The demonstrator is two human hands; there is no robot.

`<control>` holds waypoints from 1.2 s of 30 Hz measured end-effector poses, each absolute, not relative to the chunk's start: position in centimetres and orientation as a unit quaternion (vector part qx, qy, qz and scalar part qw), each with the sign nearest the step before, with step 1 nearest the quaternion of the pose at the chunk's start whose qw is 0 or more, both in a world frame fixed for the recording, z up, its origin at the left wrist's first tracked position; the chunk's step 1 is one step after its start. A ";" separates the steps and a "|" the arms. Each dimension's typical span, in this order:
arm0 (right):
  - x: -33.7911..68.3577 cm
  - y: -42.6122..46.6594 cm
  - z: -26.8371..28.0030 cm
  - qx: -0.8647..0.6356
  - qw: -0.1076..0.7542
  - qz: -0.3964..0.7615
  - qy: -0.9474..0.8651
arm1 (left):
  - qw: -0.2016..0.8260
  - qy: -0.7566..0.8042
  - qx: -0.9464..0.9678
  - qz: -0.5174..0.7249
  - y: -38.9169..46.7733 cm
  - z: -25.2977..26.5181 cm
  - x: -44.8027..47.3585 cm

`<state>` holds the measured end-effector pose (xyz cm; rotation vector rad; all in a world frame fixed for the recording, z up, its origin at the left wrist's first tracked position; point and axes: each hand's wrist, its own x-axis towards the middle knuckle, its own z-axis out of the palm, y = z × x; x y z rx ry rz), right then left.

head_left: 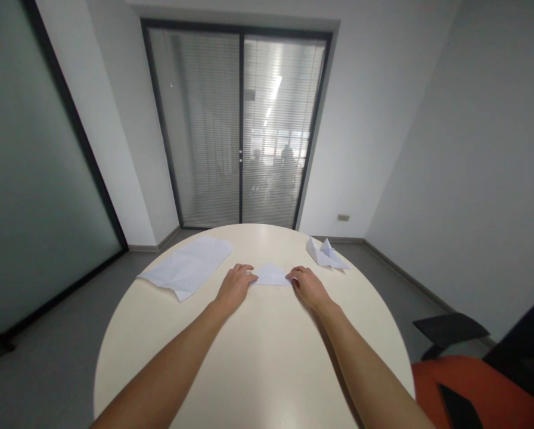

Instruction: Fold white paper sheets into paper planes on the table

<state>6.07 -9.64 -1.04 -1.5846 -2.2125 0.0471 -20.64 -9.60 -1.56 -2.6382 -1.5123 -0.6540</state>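
A small white folded paper (270, 275) lies flat on the round table, its top narrowing to a point and its straight lower edge toward me. My left hand (236, 283) grips its left corner between thumb and fingers. At the opposite corner, my right hand (307, 285) pinches the paper in the same way. The corners themselves are covered by my fingertips. To the left rests a larger creased sheet of paper (191, 265). A folded paper boat (326, 255) stands near the table's right far edge.
The round cream table (258, 357) spreads beneath both forearms. An orange chair (477, 387) with black armrests stands close on the right. Beyond the table are glass doors (240, 131) with blinds, and a frosted glass panel (39, 179) is at left.
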 end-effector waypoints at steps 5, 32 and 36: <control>5.0 -10.2 -0.1 -0.569 0.170 -0.047 -0.803 | 0.026 -0.420 -0.888 -0.186 -9.5 -1.3 -20.6; 4.3 -10.3 -0.8 -0.526 0.099 0.140 -0.833 | 0.014 -0.453 -0.877 -0.159 -11.8 -0.6 -19.4; 4.7 -10.4 -0.4 -0.507 0.131 0.109 -0.845 | 0.018 -0.452 -0.877 -0.161 -11.9 -0.6 -19.3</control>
